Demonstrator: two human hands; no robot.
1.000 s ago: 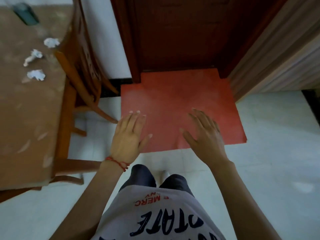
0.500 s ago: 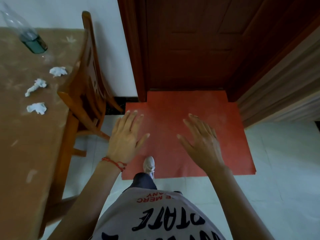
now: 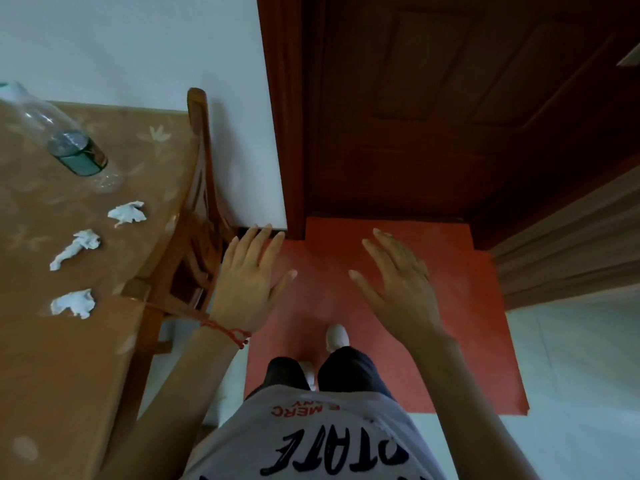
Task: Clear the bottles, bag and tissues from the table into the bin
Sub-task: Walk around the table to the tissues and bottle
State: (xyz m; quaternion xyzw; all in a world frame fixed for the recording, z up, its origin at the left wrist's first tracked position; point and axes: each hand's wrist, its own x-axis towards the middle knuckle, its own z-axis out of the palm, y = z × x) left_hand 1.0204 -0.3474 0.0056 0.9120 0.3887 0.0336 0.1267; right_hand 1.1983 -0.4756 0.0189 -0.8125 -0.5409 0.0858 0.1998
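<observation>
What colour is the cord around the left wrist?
Red: a thin braided cord bracelet, clearest in the head view.

The bench [image 3: 52, 375] at the left has a brown cover with pale leaf marks. On it stands a clear bottle [image 3: 59, 140] near the far edge, and three crumpled white tissues [image 3: 74, 247] lie in a loose row nearer.

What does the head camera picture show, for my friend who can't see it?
A person's left hand and right hand hang open and empty over a red mat by a door. On the table lie three crumpled tissues and a plastic bottle.
</observation>
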